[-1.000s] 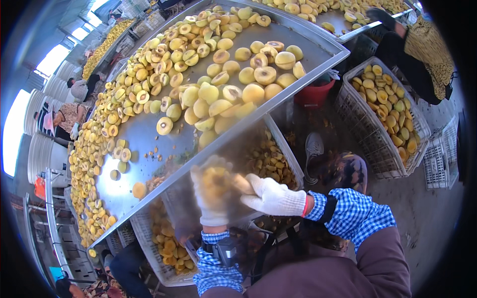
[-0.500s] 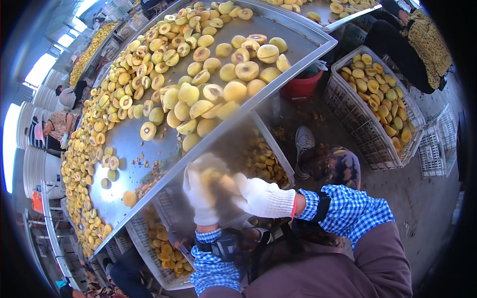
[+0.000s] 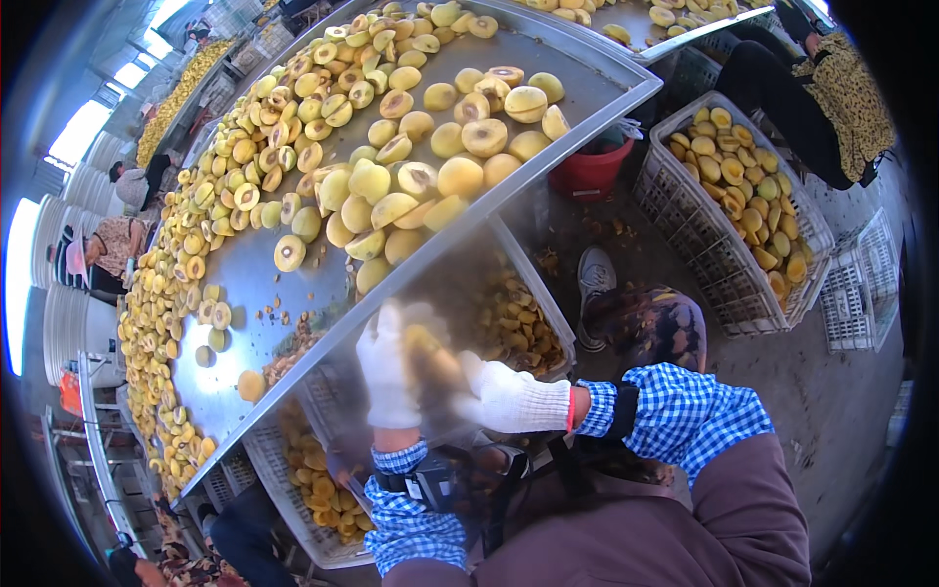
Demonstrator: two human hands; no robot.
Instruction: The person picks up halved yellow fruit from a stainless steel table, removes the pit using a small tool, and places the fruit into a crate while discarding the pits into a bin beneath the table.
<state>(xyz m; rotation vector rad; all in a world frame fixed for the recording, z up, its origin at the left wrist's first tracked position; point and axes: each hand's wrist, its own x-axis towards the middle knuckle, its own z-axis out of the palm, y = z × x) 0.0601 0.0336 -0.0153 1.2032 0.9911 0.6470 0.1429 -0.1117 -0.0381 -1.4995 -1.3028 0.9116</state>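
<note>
My left hand [image 3: 388,370], in a white knit glove, is closed around a yellow fruit [image 3: 428,350], apricot- or peach-like. A blurred patch over this spot hides its outline. My right hand [image 3: 515,396], gloved the same way, is curled with its fingertips against the fruit's right side. Whether it also grips a small tool cannot be made out. Both hands are just off the near edge of a metal table [image 3: 256,284], above crates. Halved yellow fruits [image 3: 396,181], some showing brown pits or hollows, lie heaped on that table.
Below my hands are a crate of fruit pieces [image 3: 533,323] and another crate [image 3: 323,499]. To the right stand a full crate [image 3: 729,230] and a white crate [image 3: 861,284]. A red bucket [image 3: 592,171] is under the table corner. Other people sit at left and upper right.
My left hand has shifted slightly up and left, and its fingers stand more upright beside the fruit. My right hand has barely moved. The fruit on the table lies as before.
</note>
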